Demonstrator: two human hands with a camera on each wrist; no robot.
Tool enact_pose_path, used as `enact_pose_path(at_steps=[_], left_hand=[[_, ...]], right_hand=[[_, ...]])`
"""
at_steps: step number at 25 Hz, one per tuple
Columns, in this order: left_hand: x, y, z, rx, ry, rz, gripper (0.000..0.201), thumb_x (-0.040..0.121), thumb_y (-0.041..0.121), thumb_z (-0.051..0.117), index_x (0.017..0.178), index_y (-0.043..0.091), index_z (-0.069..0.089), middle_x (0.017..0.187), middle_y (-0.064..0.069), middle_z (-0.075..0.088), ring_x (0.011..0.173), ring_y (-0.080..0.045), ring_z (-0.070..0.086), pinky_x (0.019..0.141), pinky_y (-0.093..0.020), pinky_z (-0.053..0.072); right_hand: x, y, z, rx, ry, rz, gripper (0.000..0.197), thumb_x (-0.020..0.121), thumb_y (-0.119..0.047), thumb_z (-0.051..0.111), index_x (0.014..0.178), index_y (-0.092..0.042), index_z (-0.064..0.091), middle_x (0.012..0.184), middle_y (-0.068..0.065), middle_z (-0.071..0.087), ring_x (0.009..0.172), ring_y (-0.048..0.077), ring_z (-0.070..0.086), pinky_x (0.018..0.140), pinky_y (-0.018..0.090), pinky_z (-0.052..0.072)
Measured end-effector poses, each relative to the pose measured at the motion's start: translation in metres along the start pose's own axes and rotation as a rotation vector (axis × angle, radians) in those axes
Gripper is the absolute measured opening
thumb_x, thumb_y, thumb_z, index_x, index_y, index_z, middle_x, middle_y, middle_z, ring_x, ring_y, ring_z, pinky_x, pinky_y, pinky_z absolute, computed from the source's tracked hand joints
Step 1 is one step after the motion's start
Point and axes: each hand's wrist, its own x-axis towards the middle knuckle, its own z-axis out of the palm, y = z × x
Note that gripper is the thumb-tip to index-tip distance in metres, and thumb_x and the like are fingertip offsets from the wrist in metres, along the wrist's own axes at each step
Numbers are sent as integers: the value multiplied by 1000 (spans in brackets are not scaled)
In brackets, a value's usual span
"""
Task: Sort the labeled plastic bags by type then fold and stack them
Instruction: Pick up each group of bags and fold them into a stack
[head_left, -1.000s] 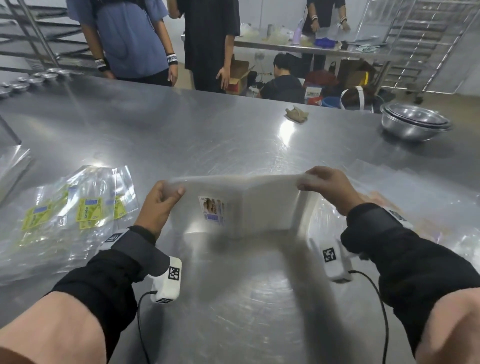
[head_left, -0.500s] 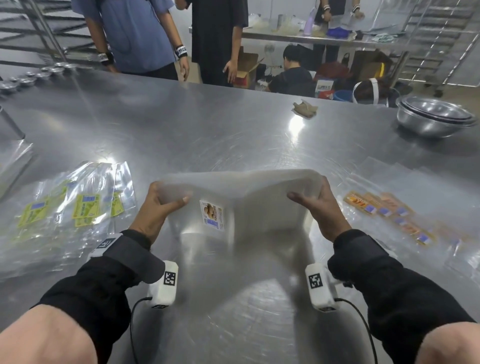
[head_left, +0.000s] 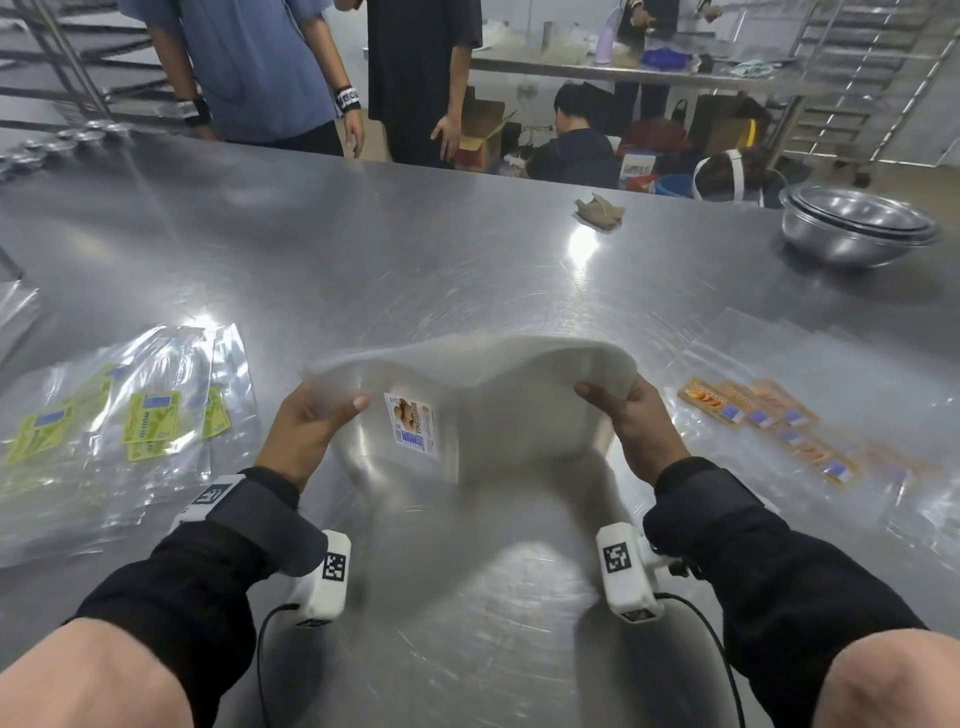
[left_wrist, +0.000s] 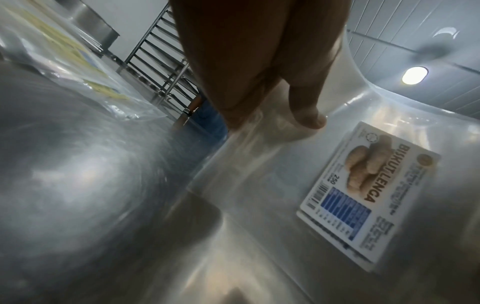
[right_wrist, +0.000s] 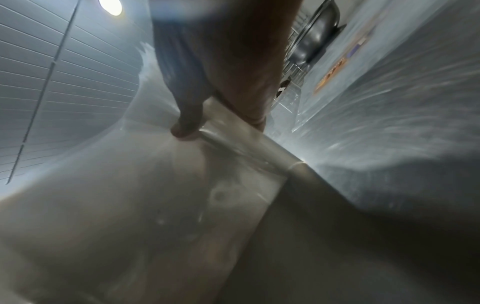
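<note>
The tabletop (head_left: 415, 270) is big, shiny steel with lots of tiny round scratches, and lights glare on it. At its far side stand people in blue and black shirts. One more person sits low by cardboard boxes. Metal racks stand at the back of the room on both sides. A stack of round steel bowls (head_left: 852, 228) sits at the far right of the tabletop, and a small crumpled brown scrap (head_left: 600, 210) lies near the far edge.

On the left lies a loose pile of clear, crinkly bags with yellow labels (head_left: 140, 421). On the right lie flat clear bags with orange labels (head_left: 769, 426), spread in a row.

In the middle, both hands hold up one cloudy, see-through plastic bag (head_left: 519, 405). It is soft and bends up in a hump between the hands, and its lower part hangs down toward the tabletop. It has a small white label (left_wrist: 363, 197) with a biscuit picture and a blue block. The left hand (head_left: 306, 431) pinches the bag's top left edge, thumb in front, just beside the label. The right hand (head_left: 631, 421) pinches the top right edge, with the thumb in front too. The bag looks blurry.
</note>
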Motion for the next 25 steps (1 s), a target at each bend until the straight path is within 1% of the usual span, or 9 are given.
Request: enact_pose_path(at_steps=[3,5,8,11,14,18,21,23,25], left_hand=[[-1,1,4,3,7,25,25,87,8,62,111,11,60,93,9,70,83,4,66,71,-9,49],[-1,1,2,-15,26,39,31,87,10,63,117,9,58,103,2,68,90,-3,66,75,-14,50],[2,-4,-7,-10,-14,11,43,81,10,69,122,5,55,111,-7,66,100,-16,63,82,-22,49],[3,-5,-13,46,-79,-31,46,76,7,72,118,-2,54,103,-11,65,92,-17,63,77,-19,48],[4,-2,-12,58,-57,-22,36,80,3,68,114,-3,57,94,-7,64,86,-12,61,71,-12,48],[4,2,-9,23,-49,-17,32,81,0,67,111,0,57,85,1,62,78,-5,61,69,-10,48],[6,2,-10,22,-59,-23,32,79,0,68,109,0,57,88,-2,63,83,-11,60,74,-17,48],[8,1,-12,40,-70,-24,35,78,0,69,111,-4,57,97,-10,65,88,-16,62,72,-14,50],[9,1,-11,52,-72,-26,40,78,-1,70,116,-6,57,102,-15,65,88,-15,63,69,-11,50]], right_hand=[[-1,0,5,57,56,-24,30,84,-3,63,114,1,61,98,10,68,84,17,66,75,26,53],[-2,-3,6,63,73,-50,29,85,-2,63,113,0,60,95,8,67,81,14,65,70,23,53],[-3,-5,4,-14,47,-75,47,79,1,69,122,-11,53,109,8,63,98,20,62,82,30,50],[-6,-9,-1,-307,17,-234,93,70,-8,80,140,-33,24,139,-21,33,125,-1,34,99,7,33],[-7,-19,0,-476,32,-411,101,63,-22,86,143,-30,24,132,-40,23,125,-13,24,96,-6,20],[-2,-27,-5,-734,64,-461,72,68,-30,82,131,-20,48,125,-13,49,119,5,43,103,18,33],[3,-42,-8,-1040,74,-491,43,74,-18,78,111,-7,59,112,7,55,107,28,51,94,40,40],[3,-58,-1,-1259,32,-429,42,76,-11,74,114,-6,56,119,9,51,109,29,48,97,39,33],[1,-71,11,-1514,-92,-305,65,78,-9,68,135,-15,38,134,6,42,122,26,40,107,39,22]])
